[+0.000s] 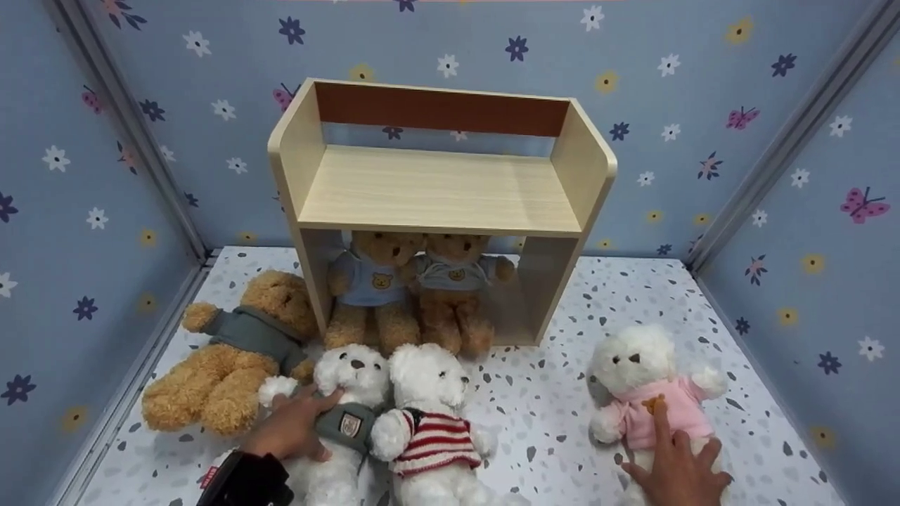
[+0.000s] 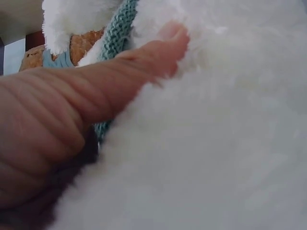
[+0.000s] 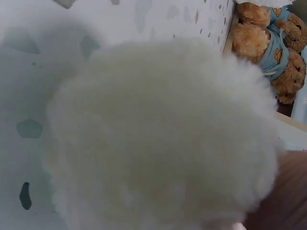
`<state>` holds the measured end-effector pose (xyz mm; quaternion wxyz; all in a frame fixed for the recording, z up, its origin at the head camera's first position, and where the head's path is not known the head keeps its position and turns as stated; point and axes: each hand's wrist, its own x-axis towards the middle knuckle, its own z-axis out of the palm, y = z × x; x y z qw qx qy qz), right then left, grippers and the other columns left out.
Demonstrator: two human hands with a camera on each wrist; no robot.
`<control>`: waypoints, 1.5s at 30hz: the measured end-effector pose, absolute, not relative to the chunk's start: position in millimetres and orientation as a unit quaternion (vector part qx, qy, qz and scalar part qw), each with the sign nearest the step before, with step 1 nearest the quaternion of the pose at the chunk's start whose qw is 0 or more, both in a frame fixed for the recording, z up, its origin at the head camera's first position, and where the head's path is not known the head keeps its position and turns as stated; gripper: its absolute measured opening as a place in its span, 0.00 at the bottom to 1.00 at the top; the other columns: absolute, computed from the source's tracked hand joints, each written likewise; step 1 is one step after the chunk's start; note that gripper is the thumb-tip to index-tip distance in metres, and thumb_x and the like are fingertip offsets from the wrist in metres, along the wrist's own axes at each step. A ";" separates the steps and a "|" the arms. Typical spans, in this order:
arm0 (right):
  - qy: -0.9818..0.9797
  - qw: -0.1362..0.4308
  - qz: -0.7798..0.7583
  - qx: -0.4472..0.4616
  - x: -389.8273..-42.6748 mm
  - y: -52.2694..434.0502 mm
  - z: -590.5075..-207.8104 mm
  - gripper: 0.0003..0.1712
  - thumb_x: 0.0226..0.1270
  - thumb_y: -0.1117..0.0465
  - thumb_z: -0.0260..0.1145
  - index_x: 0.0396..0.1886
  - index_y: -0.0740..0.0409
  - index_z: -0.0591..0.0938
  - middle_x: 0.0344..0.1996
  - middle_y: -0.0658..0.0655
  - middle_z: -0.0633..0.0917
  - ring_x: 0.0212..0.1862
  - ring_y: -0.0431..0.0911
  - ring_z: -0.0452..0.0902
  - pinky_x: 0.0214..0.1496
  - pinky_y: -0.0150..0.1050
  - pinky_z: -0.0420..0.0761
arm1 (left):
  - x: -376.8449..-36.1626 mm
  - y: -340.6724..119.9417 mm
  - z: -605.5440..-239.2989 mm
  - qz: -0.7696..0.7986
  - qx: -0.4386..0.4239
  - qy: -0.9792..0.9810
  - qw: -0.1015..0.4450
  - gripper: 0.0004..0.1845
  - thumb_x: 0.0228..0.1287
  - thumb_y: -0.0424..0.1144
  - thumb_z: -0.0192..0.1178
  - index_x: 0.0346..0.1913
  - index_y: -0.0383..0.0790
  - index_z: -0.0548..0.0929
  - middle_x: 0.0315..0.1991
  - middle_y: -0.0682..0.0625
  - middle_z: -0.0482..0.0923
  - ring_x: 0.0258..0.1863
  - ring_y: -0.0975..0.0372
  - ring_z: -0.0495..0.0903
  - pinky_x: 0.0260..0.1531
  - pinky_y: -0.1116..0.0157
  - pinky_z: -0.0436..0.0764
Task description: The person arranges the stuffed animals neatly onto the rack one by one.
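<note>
A white teddy bear in a grey-green sweater lies on its back at front left. My left hand grips its side, the thumb pressed into the white fur; some fingers are hidden. Against it lies a white teddy bear in a red-striped sweater. Over at the right, a white teddy bear in a pink top lies tilted on the floor. My right hand rests on its belly with fingers spread, the index finger straight on the top. White fur fills most of the right wrist view.
A wooden shelf unit stands at the back. Two brown teddy bears in light blue tops sit side by side in its lower compartment. A brown teddy bear in a dark green top lies left of the shelf. Flower-patterned walls enclose the floor.
</note>
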<state>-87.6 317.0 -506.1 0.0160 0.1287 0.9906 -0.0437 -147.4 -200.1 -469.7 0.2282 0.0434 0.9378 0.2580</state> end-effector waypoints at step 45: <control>0.983 0.074 -0.049 0.159 -94.5 338.1 -527.2 0.72 0.53 0.54 0.72 0.71 0.54 0.21 0.48 0.76 0.76 0.42 0.80 0.63 0.31 0.67 0.69 | -144.5 -205.0 -470.9 0.302 0.056 0.923 0.231 0.49 0.41 0.33 0.75 0.71 0.46 0.64 0.71 0.28 0.48 0.65 0.25 0.42 0.54 0.29 0.55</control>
